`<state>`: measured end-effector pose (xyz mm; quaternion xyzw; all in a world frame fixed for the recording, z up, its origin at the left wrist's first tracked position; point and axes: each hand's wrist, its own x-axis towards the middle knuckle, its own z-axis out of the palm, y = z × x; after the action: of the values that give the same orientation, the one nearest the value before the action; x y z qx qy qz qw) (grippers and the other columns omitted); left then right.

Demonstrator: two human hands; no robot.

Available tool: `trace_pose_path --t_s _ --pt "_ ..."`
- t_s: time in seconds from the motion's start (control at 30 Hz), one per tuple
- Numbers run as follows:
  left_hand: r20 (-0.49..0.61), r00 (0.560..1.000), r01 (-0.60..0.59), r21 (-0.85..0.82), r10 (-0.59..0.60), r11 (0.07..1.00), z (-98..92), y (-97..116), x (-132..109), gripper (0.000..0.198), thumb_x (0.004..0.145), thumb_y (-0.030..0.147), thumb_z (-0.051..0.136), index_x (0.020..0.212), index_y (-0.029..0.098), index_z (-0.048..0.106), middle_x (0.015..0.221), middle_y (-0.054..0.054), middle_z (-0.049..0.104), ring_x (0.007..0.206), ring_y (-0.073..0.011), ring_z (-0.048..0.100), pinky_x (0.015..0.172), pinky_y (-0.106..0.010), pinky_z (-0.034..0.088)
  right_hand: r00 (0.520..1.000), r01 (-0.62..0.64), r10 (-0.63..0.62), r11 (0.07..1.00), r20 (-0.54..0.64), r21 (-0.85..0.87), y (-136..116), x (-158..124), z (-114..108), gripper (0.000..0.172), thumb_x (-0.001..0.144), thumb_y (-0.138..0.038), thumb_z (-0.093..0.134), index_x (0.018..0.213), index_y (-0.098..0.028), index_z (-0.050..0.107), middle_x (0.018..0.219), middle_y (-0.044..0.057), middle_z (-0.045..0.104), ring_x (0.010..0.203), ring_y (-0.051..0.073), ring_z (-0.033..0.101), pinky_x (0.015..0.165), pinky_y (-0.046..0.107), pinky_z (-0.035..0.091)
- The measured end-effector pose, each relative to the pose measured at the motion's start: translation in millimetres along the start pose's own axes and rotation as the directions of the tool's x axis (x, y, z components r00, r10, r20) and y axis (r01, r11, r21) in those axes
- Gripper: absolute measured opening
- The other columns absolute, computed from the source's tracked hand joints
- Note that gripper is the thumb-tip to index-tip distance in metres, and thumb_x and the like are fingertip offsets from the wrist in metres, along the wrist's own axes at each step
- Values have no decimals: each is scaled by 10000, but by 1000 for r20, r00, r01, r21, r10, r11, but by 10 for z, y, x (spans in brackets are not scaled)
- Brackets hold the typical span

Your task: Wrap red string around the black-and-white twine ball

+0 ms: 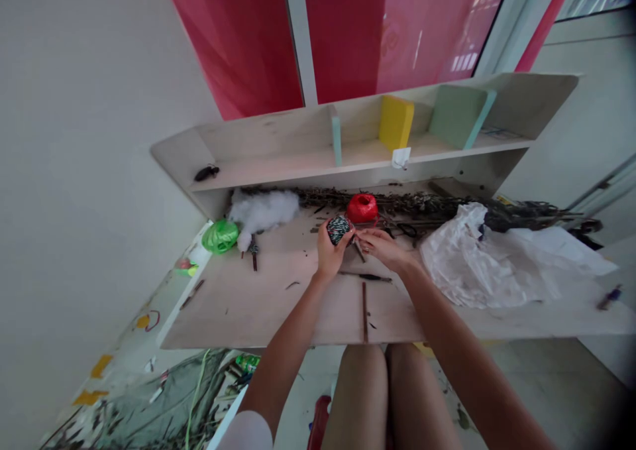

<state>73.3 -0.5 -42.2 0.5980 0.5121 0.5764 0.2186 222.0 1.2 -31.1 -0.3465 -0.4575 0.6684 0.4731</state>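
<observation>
My left hand [329, 251] is wrapped round a small ball of black-and-white twine [338, 228] and holds it just above the wooden desk [258, 304]. Right beside it, my right hand [382, 246] has its fingers pinched together at the ball's right side, on a short dark twig [358, 248] or the twine's end; which one is too small to tell. Behind the hands sits a red ball of string [362, 208]. A thin straight stick [364, 311] lies on the desk near its front edge, between my forearms.
A long pile of dry twigs [437, 205] runs along the back of the desk. White crumpled plastic [497, 258] covers the right side. White fluff [265, 213] and a green string ball [219, 236] lie at the left. A shelf [298, 165] with coloured dividers stands above.
</observation>
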Motion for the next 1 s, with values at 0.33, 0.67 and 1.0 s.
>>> trace_pose_path --t_s 0.33,0.67,1.0 --pt "-87 974 187 -214 -209 959 1 -13 73 471 814 565 510 1065 166 508 1076 -119 613 1014 -198 587 943 -354 425 997 2 7 992 74 -125 18 -16 60 370 678 -541 688 685 -172 666 489 -59 356 472 74 286 474 239 257" --pt "-72 944 284 -315 -321 906 34 -79 90 444 814 572 511 1041 190 527 1056 -82 611 1022 -197 591 962 -408 443 996 -20 36 982 83 -189 76 -37 52 336 686 -528 689 723 -194 694 534 -44 410 503 79 311 494 226 265" --pt "281 804 569 -619 -524 541 -27 25 132 558 827 667 400 1133 223 544 1146 -85 623 980 -191 636 783 -326 551 998 -9 25 974 66 -227 96 -29 57 369 620 -540 724 712 -184 694 541 -41 468 499 75 336 494 228 276"
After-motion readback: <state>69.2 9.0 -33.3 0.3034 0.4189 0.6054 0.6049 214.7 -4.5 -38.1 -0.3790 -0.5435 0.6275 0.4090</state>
